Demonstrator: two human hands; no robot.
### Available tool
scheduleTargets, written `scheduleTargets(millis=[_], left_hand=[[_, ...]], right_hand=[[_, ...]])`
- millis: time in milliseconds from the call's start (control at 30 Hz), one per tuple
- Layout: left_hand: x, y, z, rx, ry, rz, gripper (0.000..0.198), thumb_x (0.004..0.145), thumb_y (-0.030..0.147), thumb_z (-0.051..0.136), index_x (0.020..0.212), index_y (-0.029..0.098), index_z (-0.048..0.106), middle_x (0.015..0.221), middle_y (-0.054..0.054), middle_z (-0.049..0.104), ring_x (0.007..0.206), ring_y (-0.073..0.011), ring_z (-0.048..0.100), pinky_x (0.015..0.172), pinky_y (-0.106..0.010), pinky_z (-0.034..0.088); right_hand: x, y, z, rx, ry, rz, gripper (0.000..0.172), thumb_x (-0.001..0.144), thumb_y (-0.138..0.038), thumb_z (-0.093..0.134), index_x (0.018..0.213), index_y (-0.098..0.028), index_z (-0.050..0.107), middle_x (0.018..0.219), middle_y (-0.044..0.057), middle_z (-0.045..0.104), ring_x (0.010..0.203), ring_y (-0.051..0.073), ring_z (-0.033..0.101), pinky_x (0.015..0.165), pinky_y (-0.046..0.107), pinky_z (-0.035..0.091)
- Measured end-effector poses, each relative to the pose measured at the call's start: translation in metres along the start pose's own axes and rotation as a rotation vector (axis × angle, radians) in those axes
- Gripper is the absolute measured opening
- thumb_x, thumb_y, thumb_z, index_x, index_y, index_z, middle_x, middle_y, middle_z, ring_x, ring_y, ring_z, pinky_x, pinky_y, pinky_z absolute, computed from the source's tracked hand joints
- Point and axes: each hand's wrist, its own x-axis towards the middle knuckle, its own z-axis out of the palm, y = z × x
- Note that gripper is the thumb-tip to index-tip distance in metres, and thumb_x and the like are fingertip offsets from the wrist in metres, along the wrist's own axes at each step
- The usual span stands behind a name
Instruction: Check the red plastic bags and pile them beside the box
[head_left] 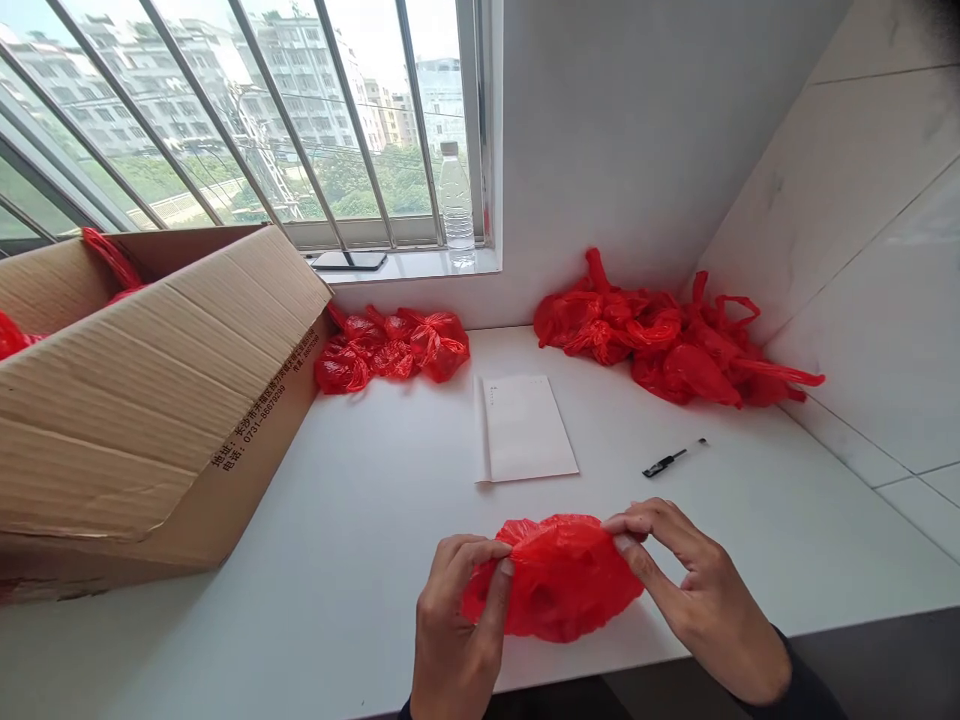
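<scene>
A thin red plastic bag (566,585) rests near the front edge of the white table, its top gathered towards both hands. My left hand (465,610) pinches the bag's left upper edge between thumb and fingers. On the other side, my right hand (686,580) pinches the right upper edge the same way. Some darker lumps show faintly through the plastic, but I cannot tell what they are. Beyond the bag lies a white notebook (529,428), with a few small marks near the top of its page. A black pen (673,459) lies to the notebook's right.
An open cardboard box (172,360) with red bags inside fills the left. Several knotted red bags (394,345) sit beside it, and a larger heap of red bags (660,335) lies by the right wall. A phone (349,261) and a water bottle (456,205) are on the windowsill.
</scene>
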Motion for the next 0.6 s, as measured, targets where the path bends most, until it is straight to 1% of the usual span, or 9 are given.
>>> scheduleTargets(millis=[100, 167, 233, 300, 367, 400, 433, 500, 600], left_hand=[[0.000, 0.002, -0.003, -0.018, 0.000, -0.026, 0.009, 0.097, 0.026, 0.057, 0.101, 0.027, 0.065, 0.100, -0.005, 0.065, 0.095, -0.0211, 0.062, 0.076, -0.032, 0.055], [0.000, 0.007, -0.001, -0.042, -0.023, -0.008, 0.010, 0.098, 0.024, 0.055, 0.102, 0.026, 0.064, 0.104, -0.006, 0.065, 0.100, -0.0217, 0.061, 0.079, -0.033, 0.055], [0.001, 0.012, 0.001, -0.075, -0.051, 0.019, 0.011, 0.098, 0.022, 0.053, 0.102, 0.027, 0.062, 0.105, -0.005, 0.065, 0.102, -0.0211, 0.061, 0.083, -0.033, 0.055], [0.001, 0.015, 0.002, -0.078, -0.083, 0.038, 0.015, 0.097, 0.021, 0.055, 0.108, 0.029, 0.062, 0.107, -0.004, 0.066, 0.104, -0.0205, 0.060, 0.087, -0.034, 0.054], [0.000, 0.016, 0.002, -0.041, -0.125, 0.057, 0.024, 0.095, 0.021, 0.059, 0.117, 0.031, 0.061, 0.109, -0.003, 0.066, 0.106, -0.0209, 0.059, 0.091, -0.036, 0.053], [0.000, 0.015, 0.003, -0.021, -0.139, 0.071, 0.026, 0.094, 0.021, 0.061, 0.118, 0.031, 0.062, 0.108, -0.003, 0.066, 0.106, -0.0210, 0.058, 0.091, -0.036, 0.052], [0.000, 0.013, 0.003, -0.007, -0.146, 0.083, 0.025, 0.093, 0.021, 0.062, 0.116, 0.031, 0.063, 0.105, -0.002, 0.066, 0.105, -0.0208, 0.057, 0.089, -0.035, 0.052], [-0.001, 0.010, 0.003, -0.008, -0.128, 0.092, 0.015, 0.094, 0.020, 0.062, 0.105, 0.029, 0.066, 0.096, -0.001, 0.066, 0.099, -0.0194, 0.057, 0.085, -0.033, 0.052], [-0.003, 0.007, 0.002, -0.044, -0.066, 0.064, 0.009, 0.095, 0.020, 0.060, 0.095, 0.027, 0.066, 0.091, 0.000, 0.066, 0.095, -0.0179, 0.057, 0.082, -0.031, 0.051]], right_hand=[[0.003, -0.004, 0.002, 0.018, -0.009, 0.061, 0.016, 0.100, -0.039, 0.051, 0.102, -0.030, 0.063, 0.107, 0.005, 0.066, 0.105, 0.023, 0.062, 0.079, 0.032, 0.056], [0.005, -0.010, 0.004, 0.015, -0.059, 0.100, 0.018, 0.100, -0.043, 0.050, 0.102, -0.029, 0.061, 0.109, 0.004, 0.064, 0.107, 0.023, 0.060, 0.084, 0.034, 0.054], [0.007, -0.015, 0.006, 0.015, -0.122, 0.126, 0.021, 0.099, -0.048, 0.050, 0.098, -0.028, 0.058, 0.102, 0.002, 0.063, 0.100, 0.021, 0.060, 0.088, 0.036, 0.051], [0.008, -0.017, 0.008, 0.024, -0.165, 0.148, 0.024, 0.098, -0.051, 0.050, 0.095, -0.028, 0.057, 0.094, 0.000, 0.062, 0.092, 0.020, 0.059, 0.084, 0.036, 0.050], [0.008, -0.016, 0.010, 0.040, -0.199, 0.156, 0.023, 0.098, -0.050, 0.050, 0.096, -0.028, 0.057, 0.094, 0.000, 0.061, 0.092, 0.020, 0.058, 0.084, 0.036, 0.049], [0.007, -0.015, 0.010, 0.047, -0.212, 0.156, 0.023, 0.099, -0.049, 0.049, 0.098, -0.028, 0.058, 0.095, 0.000, 0.061, 0.093, 0.020, 0.058, 0.086, 0.036, 0.048], [0.007, -0.014, 0.011, 0.051, -0.221, 0.157, 0.022, 0.099, -0.048, 0.048, 0.098, -0.029, 0.058, 0.096, 0.000, 0.062, 0.095, 0.021, 0.058, 0.087, 0.036, 0.047], [0.005, -0.011, 0.011, 0.050, -0.219, 0.153, 0.022, 0.100, -0.047, 0.048, 0.096, -0.029, 0.059, 0.095, 0.000, 0.062, 0.097, 0.021, 0.058, 0.087, 0.036, 0.047], [0.004, -0.010, 0.010, 0.046, -0.144, 0.145, 0.023, 0.101, -0.046, 0.047, 0.091, -0.028, 0.058, 0.092, 0.000, 0.061, 0.098, 0.021, 0.058, 0.087, 0.034, 0.046]])
